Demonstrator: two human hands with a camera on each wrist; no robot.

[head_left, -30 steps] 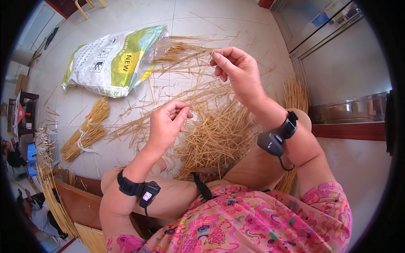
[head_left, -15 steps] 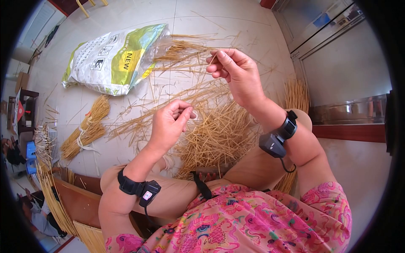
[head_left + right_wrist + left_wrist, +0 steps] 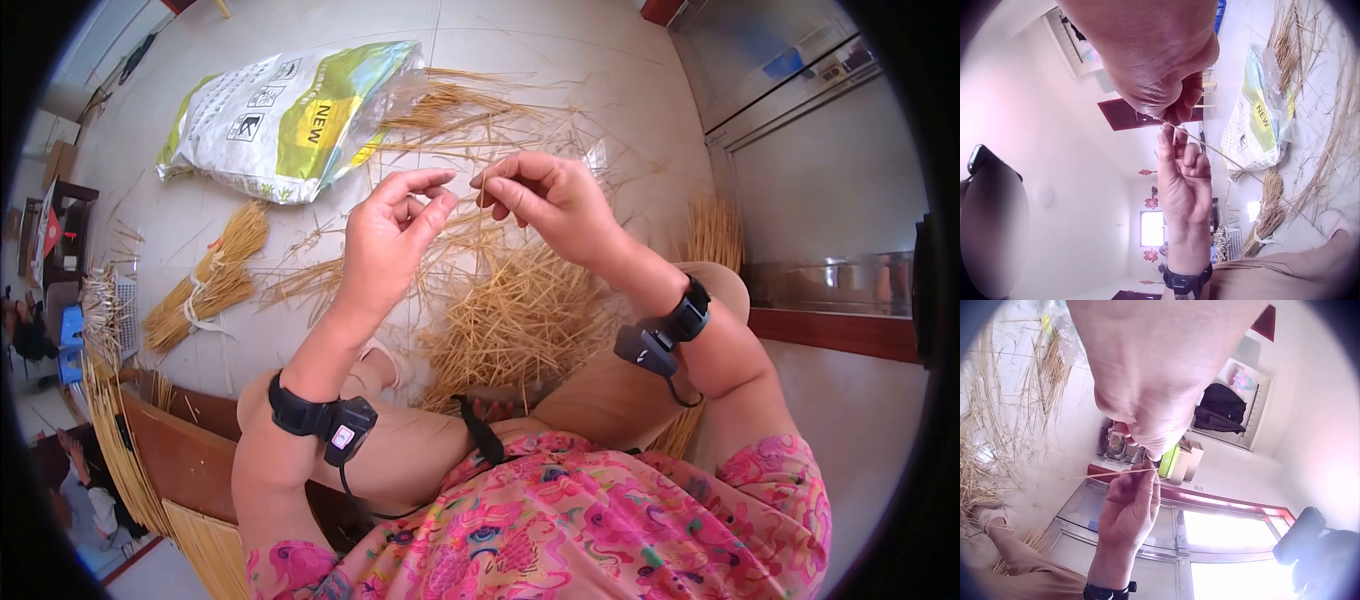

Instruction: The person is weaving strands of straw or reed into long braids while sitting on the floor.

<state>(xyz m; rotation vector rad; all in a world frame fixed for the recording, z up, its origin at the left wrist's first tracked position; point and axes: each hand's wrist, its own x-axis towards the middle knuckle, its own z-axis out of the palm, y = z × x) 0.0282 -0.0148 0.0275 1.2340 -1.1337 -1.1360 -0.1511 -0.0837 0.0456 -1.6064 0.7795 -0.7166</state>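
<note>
In the head view my right hand (image 3: 560,205) pinches one thin straw (image 3: 1229,160) between thumb and fingertips. My left hand (image 3: 385,240) is just beside it, fingers bent loosely and a small gap between thumb and forefinger; nothing shows in its grasp. The right wrist view has the straw slanting down from my right fingertips, in front of my left hand (image 3: 1186,181). In the left wrist view the straw (image 3: 1100,475) sticks out sideways from my right hand (image 3: 1127,512). Below both hands a heap of loose straw (image 3: 520,320) lies on the floor.
A white and green bag (image 3: 285,125) with straw at its mouth lies at the upper left. Tied straw bundles (image 3: 215,275) are below it. Another bundle (image 3: 714,232) stands by the metal doors (image 3: 820,170) at right. A wooden box (image 3: 185,455) is at lower left.
My hands have come together: the left has moved up and forward, the right down and slightly left, still pinching the straw. The head view has shifted a little.
</note>
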